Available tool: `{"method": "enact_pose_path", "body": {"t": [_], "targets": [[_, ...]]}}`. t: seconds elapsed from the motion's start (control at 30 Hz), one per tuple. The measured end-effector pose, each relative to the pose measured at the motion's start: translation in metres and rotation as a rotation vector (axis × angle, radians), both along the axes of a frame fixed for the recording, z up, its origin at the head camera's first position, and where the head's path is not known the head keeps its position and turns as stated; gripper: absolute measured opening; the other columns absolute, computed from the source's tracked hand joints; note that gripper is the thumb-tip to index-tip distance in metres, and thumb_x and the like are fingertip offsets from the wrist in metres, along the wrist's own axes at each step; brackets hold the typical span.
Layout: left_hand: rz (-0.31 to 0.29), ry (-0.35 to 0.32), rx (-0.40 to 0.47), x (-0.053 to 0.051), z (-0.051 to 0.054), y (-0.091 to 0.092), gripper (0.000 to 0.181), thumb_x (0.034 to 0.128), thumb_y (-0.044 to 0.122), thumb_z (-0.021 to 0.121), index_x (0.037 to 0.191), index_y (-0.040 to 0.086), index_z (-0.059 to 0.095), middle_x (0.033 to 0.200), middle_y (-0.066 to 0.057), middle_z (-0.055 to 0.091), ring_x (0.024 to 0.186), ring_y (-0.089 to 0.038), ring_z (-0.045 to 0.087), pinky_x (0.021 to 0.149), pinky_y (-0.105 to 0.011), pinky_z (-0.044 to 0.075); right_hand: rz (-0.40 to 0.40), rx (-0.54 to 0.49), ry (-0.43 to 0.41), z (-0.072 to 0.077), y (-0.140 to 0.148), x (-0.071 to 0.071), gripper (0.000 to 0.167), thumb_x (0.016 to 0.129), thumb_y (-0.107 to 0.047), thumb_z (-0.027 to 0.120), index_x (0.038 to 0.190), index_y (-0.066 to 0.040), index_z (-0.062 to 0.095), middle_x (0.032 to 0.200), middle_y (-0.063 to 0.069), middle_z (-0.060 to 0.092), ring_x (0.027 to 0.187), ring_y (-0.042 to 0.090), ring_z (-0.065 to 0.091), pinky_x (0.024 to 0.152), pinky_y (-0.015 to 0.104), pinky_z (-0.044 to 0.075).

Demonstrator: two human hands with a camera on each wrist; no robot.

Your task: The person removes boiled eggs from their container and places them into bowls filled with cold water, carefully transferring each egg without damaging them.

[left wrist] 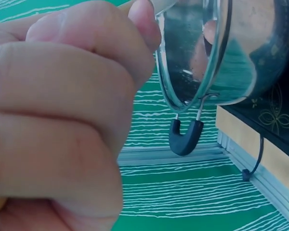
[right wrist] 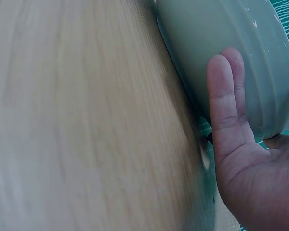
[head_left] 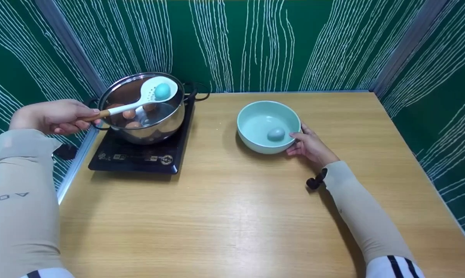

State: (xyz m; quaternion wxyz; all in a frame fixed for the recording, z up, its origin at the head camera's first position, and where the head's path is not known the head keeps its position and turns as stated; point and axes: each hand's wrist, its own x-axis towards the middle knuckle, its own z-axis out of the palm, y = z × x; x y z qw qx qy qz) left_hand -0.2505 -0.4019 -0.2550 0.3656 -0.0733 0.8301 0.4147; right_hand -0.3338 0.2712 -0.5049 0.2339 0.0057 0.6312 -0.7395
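My left hand (head_left: 60, 116) grips the wooden handle of a white slotted spoon (head_left: 126, 108), whose head holds a blue-green egg (head_left: 162, 91) over a steel pot (head_left: 155, 133). Several brown eggs (head_left: 129, 114) lie inside the pot. In the left wrist view, curled fingers (left wrist: 62, 96) fill the left side beside the pot (left wrist: 241, 62). My right hand (head_left: 309, 144) holds the right rim of a light green bowl (head_left: 255, 125), thumb at the rim; a pale blue egg (head_left: 276, 134) lies in it. Seen from the right wrist, two fingers (right wrist: 224, 91) lie straight along the bowl's outside (right wrist: 207, 33).
Beneath the pot is a black induction cooker (head_left: 136, 154) at the left of the wooden table (head_left: 232, 204). The pot's black handle (left wrist: 185, 139) sticks out on its left side. Green walls with white lines (head_left: 201, 46) stand behind and on both sides.
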Motion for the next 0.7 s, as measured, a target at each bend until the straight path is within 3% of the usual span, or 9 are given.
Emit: {"method": "enact_pose_path", "body": {"t": [0.5, 0.7], "targets": [[0.020, 0.066, -0.014, -0.002, 0.012, 0.015, 0.033, 0.1143, 0.049, 0.051, 0.116, 0.024, 0.072, 0.073, 0.010, 0.055, 0.048, -0.003, 0.046, 0.053, -0.015, 0.041, -0.002, 0.019, -0.014, 0.002, -0.002, 0.001, 0.078, 0.116, -0.021, 0.049, 0.175, -0.036, 0.000, 0.114, 0.012, 0.070, 0.074, 0.021, 0.078, 0.077, 0.035, 0.067], [-0.008, 0.077, -0.021, -0.006, 0.019, 0.027, 0.034, 0.1159, 0.048, 0.047, 0.113, 0.023, 0.070, 0.073, 0.011, 0.052, 0.047, -0.003, 0.044, 0.050, -0.015, 0.039, -0.004, 0.007, 0.004, 0.002, -0.002, 0.000, 0.080, 0.116, -0.019, 0.051, 0.175, -0.037, 0.000, 0.131, 0.016, 0.062, 0.073, 0.020, 0.078, 0.076, 0.035, 0.067]]}}
